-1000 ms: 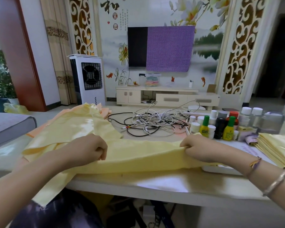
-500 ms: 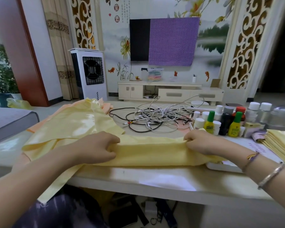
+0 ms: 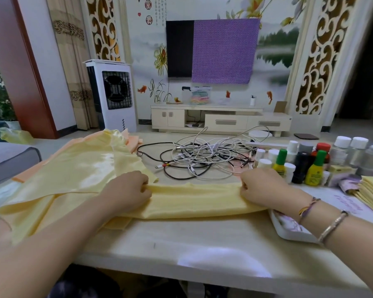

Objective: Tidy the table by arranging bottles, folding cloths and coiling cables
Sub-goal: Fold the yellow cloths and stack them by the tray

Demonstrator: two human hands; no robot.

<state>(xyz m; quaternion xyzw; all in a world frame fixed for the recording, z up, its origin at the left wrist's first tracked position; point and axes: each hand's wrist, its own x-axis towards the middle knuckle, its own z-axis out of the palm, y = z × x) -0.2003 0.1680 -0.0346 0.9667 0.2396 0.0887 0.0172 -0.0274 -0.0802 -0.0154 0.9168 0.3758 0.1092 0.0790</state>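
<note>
A pale yellow cloth [image 3: 194,201] lies stretched across the near middle of the table. My left hand [image 3: 127,192] grips its folded top edge on the left, and my right hand [image 3: 260,190] grips the same edge on the right. More yellow cloth [image 3: 73,168] is heaped loosely at the left, over an orange cloth [image 3: 134,139]. Behind the stretched cloth sits a tangle of black and white cables [image 3: 202,158]. Several small bottles [image 3: 299,166] stand grouped at the right. A stack of folded yellow cloths [image 3: 372,190] rests at the far right edge.
A white tray [image 3: 288,231] lies under my right forearm, by a printed sheet [image 3: 340,198]. The table's front edge [image 3: 181,267] runs close to me. Beyond the table stand a white air cooler [image 3: 112,93] and a TV cabinet [image 3: 220,119].
Both hands have pushed the gripped cloth edge a little farther onto the table, and my left hand has shifted rightward along it. The camera has tilted down slightly.
</note>
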